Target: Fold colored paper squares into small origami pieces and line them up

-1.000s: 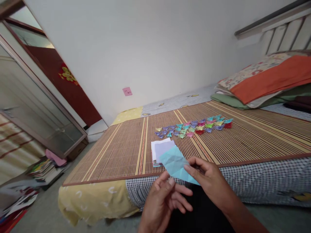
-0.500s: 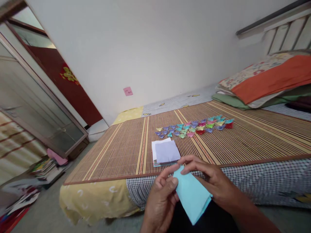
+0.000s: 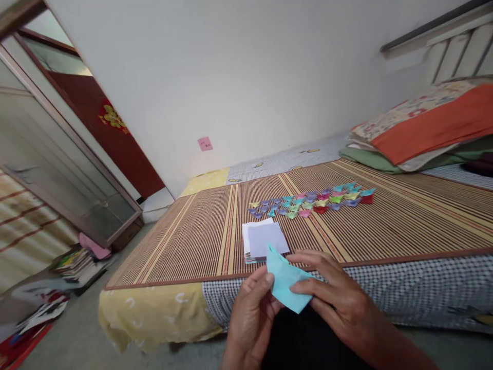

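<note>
A folded light-blue sheet of origami paper (image 3: 288,288) is held between my hands, just in front of the bed's edge. My left hand (image 3: 252,313) pinches its left side, thumb on top. On the right side, the fingers of my right hand (image 3: 333,293) grip the paper, with the thumb hidden beneath. One pointed flap of the paper sticks up toward the paper stack. Behind it, a stack of square paper sheets (image 3: 258,236), lilac on top, lies on the mat. Several small folded paper boats (image 3: 306,203) in many colours stand in rows farther back.
A striped mat (image 3: 185,236) covers the bed, with a checked and yellow sheet (image 3: 154,313) hanging over the front. Pillows and bedding (image 3: 431,123) are piled at the right. Books (image 3: 77,264) stand low on the left near a glass door (image 3: 73,144).
The light-blue paper has been turned and reshaped in my hands: its long point faced down toward me, and now a pointed flap rises away from me. My right fingers have shifted along it.
</note>
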A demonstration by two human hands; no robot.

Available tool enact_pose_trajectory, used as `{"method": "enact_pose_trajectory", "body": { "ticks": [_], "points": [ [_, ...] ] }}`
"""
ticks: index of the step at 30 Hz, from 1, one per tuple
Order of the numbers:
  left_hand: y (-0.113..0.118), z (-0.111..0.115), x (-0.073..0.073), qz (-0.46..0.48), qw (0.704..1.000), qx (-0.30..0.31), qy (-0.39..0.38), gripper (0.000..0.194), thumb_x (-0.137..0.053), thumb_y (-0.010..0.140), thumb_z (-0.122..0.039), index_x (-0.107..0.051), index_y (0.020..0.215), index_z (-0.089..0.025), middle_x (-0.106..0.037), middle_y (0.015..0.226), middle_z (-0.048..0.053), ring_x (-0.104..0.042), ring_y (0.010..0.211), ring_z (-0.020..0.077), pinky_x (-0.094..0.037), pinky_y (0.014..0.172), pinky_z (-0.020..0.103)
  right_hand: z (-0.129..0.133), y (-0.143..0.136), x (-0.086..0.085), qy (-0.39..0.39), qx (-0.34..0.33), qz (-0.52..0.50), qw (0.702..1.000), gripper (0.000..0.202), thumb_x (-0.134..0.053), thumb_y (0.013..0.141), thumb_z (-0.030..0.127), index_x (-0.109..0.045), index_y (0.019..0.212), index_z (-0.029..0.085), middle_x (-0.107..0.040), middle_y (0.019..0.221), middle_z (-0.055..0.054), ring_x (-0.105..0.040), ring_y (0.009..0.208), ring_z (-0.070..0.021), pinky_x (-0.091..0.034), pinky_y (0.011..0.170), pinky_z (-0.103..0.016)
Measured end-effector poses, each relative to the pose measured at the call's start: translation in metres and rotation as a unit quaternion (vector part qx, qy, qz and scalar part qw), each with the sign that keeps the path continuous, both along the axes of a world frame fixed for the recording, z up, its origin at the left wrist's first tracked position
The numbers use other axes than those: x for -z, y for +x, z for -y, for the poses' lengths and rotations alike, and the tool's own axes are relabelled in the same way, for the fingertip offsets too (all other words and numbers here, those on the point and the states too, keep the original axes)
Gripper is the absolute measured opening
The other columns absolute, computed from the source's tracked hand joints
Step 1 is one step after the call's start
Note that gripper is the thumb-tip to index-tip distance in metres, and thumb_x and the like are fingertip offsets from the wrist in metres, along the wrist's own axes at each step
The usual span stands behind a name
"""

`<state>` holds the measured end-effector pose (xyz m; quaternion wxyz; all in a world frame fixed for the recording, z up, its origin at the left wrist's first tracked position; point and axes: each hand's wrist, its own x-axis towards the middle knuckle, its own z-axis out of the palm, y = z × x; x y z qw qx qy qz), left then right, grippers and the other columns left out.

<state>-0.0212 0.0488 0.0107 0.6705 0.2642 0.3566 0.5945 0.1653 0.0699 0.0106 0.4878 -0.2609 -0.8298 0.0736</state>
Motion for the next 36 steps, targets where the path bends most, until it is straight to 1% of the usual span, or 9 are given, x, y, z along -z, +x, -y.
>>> {"method": "enact_pose_trajectory", "body": {
  "ticks": [5, 11, 17, 19, 21, 23, 26, 30, 36],
  "points": [
    [0.004, 0.003, 0.001, -0.036, 0.999, 0.004, 0.028, 0.024, -0.081, 0.083, -0.031, -0.080, 0.100, -0.013, -0.079, 0.092, 0.010, -0.072, 0.078, 0.0176, -0.058, 0.073, 0.026, 0.003, -0.006, 0.003, -0.070, 0.030, -0.047, 0.996, 0.013, -0.063, 0.093, 0.014, -0.066, 0.085, 0.024, -0.069, 0.118, -0.008, -0.067, 0.112, -0.0237, -0.054, 0.092, -0.033],
    [0.011, 0.010, 0.000, -0.104, 0.993, -0.017, 0.056, 0.030, -0.081, 0.083, -0.038, -0.080, 0.103, -0.015, -0.079, 0.101, 0.011, -0.072, 0.085, 0.0187, -0.058, 0.071, 0.025, 0.003, -0.017, 0.004, -0.167, 0.080, -0.100, 0.978, 0.018, -0.059, 0.094, 0.023, -0.057, 0.077, 0.023, -0.064, 0.078, -0.002, -0.065, 0.073, -0.0188, -0.051, 0.068, -0.029],
    [0.012, 0.011, 0.005, -0.156, 0.986, 0.012, 0.064, 0.026, -0.082, 0.083, -0.032, -0.080, 0.097, -0.011, -0.080, 0.090, 0.011, -0.073, 0.077, 0.0183, -0.058, 0.073, 0.026, 0.005, -0.020, 0.000, -0.247, 0.097, -0.096, 0.959, 0.011, -0.060, 0.089, 0.026, -0.059, 0.079, 0.023, -0.066, 0.073, -0.001, -0.065, 0.067, -0.0183, -0.050, 0.062, -0.029],
    [0.012, 0.010, 0.006, -0.169, 0.983, 0.005, 0.068, 0.025, -0.080, 0.084, -0.033, -0.080, 0.095, -0.011, -0.080, 0.085, 0.011, -0.073, 0.073, 0.0182, -0.058, 0.072, 0.027, 0.005, -0.019, 0.000, -0.270, 0.106, -0.119, 0.950, 0.006, -0.063, 0.086, 0.028, -0.064, 0.089, 0.022, -0.070, 0.079, -0.002, -0.069, 0.072, -0.0199, -0.053, 0.065, -0.030],
    [0.012, 0.009, 0.006, -0.175, 0.982, -0.003, 0.071, 0.024, -0.079, 0.086, -0.033, -0.079, 0.096, -0.011, -0.080, 0.085, 0.010, -0.073, 0.073, 0.0183, -0.058, 0.072, 0.027, 0.005, -0.018, -0.001, -0.284, 0.107, -0.148, 0.941, 0.017, -0.063, 0.085, 0.028, -0.066, 0.100, 0.021, -0.074, 0.086, -0.004, -0.072, 0.080, -0.0216, -0.056, 0.069, -0.030],
    [0.011, 0.008, 0.005, -0.174, 0.982, -0.012, 0.074, 0.024, -0.078, 0.087, -0.033, -0.078, 0.096, -0.011, -0.080, 0.086, 0.010, -0.073, 0.074, 0.0183, -0.057, 0.072, 0.027, 0.005, -0.014, -0.003, -0.288, 0.100, -0.162, 0.939, 0.019, -0.063, 0.086, 0.029, -0.068, 0.102, 0.021, -0.076, 0.088, -0.004, -0.073, 0.083, -0.0217, -0.057, 0.072, -0.030],
    [0.006, 0.006, 0.003, -0.144, 0.986, -0.020, 0.083, 0.025, -0.079, 0.086, -0.035, -0.076, 0.093, -0.012, -0.080, 0.087, 0.010, -0.074, 0.071, 0.0172, -0.053, 0.061, 0.022, 0.006, -0.007, -0.008, -0.299, 0.059, -0.135, 0.943, 0.011, -0.064, 0.088, 0.030, -0.070, 0.088, 0.022, -0.073, 0.077, -0.002, -0.069, 0.070, -0.0186, -0.055, 0.065, -0.028],
    [-0.005, 0.001, 0.003, -0.110, 0.988, 0.017, 0.103, 0.026, -0.081, 0.084, -0.036, -0.070, 0.085, -0.013, -0.071, 0.064, 0.003, -0.064, 0.049, 0.0103, -0.035, 0.043, 0.015, 0.006, 0.001, -0.012, -0.343, -0.007, -0.120, 0.932, 0.018, -0.064, 0.092, 0.037, -0.070, 0.085, 0.022, -0.069, 0.074, 0.000, -0.064, 0.068, -0.0166, -0.052, 0.063, -0.026],
    [-0.017, 0.001, 0.006, -0.147, 0.971, 0.111, 0.150, 0.025, -0.070, 0.093, -0.037, -0.073, 0.094, -0.012, -0.072, 0.067, 0.006, -0.065, 0.056, 0.0140, -0.045, 0.052, 0.020, 0.000, -0.013, -0.029, -0.376, -0.065, -0.162, 0.910, 0.024, -0.061, 0.097, 0.041, -0.070, 0.087, 0.021, -0.068, 0.074, 0.001, -0.064, 0.069, -0.0149, -0.049, 0.062, -0.024]
  ]
}}
